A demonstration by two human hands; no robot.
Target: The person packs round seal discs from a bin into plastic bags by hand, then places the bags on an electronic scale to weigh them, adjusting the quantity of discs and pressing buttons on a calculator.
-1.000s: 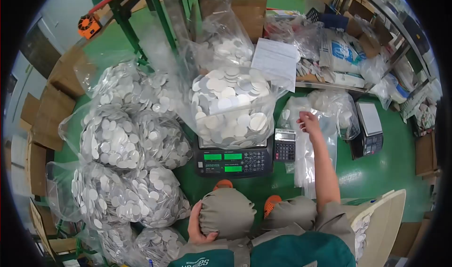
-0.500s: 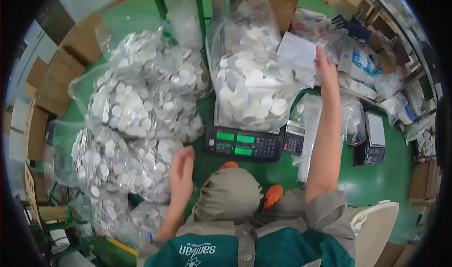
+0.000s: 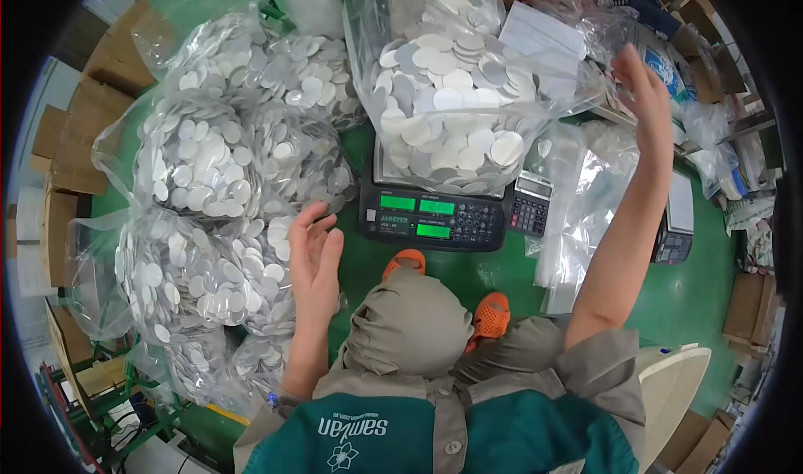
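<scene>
A large clear plastic bag (image 3: 452, 114) full of round white and grey discs sits on a black counting scale (image 3: 435, 219) with lit green displays. At the upper right, my right hand (image 3: 642, 85) has its fingers closed at the stretched edge of this bag; the exact grip is partly hidden in the film. My left hand (image 3: 315, 252) hovers empty, thumb and fingers apart, beside a heap of disc-filled bags (image 3: 217, 273) on the left. A calculator (image 3: 531, 204) lies against the scale's right side.
Flat clear plastic bags (image 3: 577, 215) lie right of the calculator. White paper (image 3: 542, 35) is behind them. A second scale (image 3: 676, 223) stands farther right. Cardboard boxes (image 3: 92, 135) line the left side, and a pale chair (image 3: 673, 382) is at the lower right.
My right hand has moved outward to the right and the bag's edge stretches that way. My left hand has risen slightly, its fingers now more spread. The camera view has shifted.
</scene>
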